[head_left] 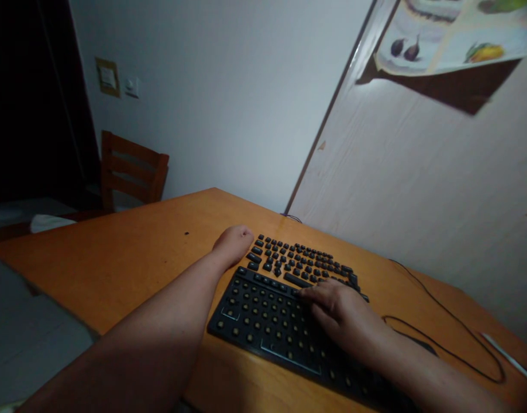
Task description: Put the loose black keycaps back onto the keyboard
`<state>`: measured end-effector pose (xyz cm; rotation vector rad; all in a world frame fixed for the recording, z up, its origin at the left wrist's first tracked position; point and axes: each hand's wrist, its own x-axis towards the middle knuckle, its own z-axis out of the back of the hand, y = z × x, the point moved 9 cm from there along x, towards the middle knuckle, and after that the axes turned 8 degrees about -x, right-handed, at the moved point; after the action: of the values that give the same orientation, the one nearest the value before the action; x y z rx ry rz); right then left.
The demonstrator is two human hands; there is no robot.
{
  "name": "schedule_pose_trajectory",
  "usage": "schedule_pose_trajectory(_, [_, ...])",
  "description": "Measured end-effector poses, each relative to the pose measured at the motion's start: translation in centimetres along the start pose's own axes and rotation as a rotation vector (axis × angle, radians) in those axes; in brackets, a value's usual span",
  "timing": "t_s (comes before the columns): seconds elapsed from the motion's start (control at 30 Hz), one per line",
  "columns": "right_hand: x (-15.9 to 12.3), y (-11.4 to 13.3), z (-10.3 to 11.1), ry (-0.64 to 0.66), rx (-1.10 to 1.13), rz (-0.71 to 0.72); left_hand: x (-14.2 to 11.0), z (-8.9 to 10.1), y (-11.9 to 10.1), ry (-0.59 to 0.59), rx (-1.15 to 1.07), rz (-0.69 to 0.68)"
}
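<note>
Near counter's (151,246) front edge, keyboard (267,315) is apparently being worked by right hand (338,307), fingers bunched, pinch unclear; left hand (234,244) fisted beside keycaps (296,280); careful alignment is seemingly being called for.

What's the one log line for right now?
left hand: beside loose keys | right hand: at keyboard, near its far edge | keyboard: mostly bare of keys

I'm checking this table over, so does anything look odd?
Yes: the keyboard looks stripped, showing bare posts; loose keycaps lie in rows beyond it. A small dark piece sits alone, left of them.
</note>
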<state>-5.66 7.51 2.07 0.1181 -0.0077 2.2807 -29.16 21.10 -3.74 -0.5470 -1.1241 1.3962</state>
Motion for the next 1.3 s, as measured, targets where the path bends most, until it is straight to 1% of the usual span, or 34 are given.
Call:
schedule_pose_trajectory(0.23, [0.1,-0.5,0.0,-0.019,0.004,-0.003,0.1,0.0,0.1,0.003,-0.02,0.003])
schedule_pose_trajectory(0.47, [-0.1,-0.1,0.2,-0.028,0.007,0.011,0.1,0.0,0.1,0.006,-0.008,0.0])
schedule_pose_trajectory(0.53, [0.1,-0.5,0.4,-0.042,0.026,0.005,0.0,0.0,0.0,0.01,-0.004,-0.005])
schedule_pose_trajectory(0.6, [0.9,-2.0,1.0,-0.099,0.071,-0.045,0.0,0.1,0.0,0.013,-0.006,-0.005])
schedule_pose_trajectory(0.67, [2.2,-4.6,1.4,-0.153,0.135,-0.134,0.0,0.1,0.1,0.014,-0.011,-0.001])
schedule_pose_trajectory(0.73, [4.0,-7.8,1.4,-0.168,0.186,-0.25,-0.1,0.1,0.1,0.015,-0.015,0.005])
schedule_pose_trajectory(0.83, [7.1,-11.8,1.1,-0.159,0.118,-0.365,-0.1,0.1,0.1,0.018,-0.021,0.012])
schedule_pose_trajectory(0.9, [9.1,-13.5,0.9,-0.154,0.1,-0.385,-0.1,0.1,0.1,0.022,-0.023,0.012])
schedule_pose_trajectory(1.07, [12.5,-15.6,-0.7,-0.081,0.11,-0.383,0.0,0.0,0.3,0.023,-0.021,0.008])
schedule_pose_trajectory(1.17, [13.8,-16.3,-1.8,-0.034,0.134,-0.38,0.0,0.0,0.4,0.019,-0.019,-0.008])
schedule_pose_trajectory(1.3, [14.8,-16.7,-2.6,0.001,0.157,-0.367,0.0,0.0,0.5,0.026,-0.015,-0.001])
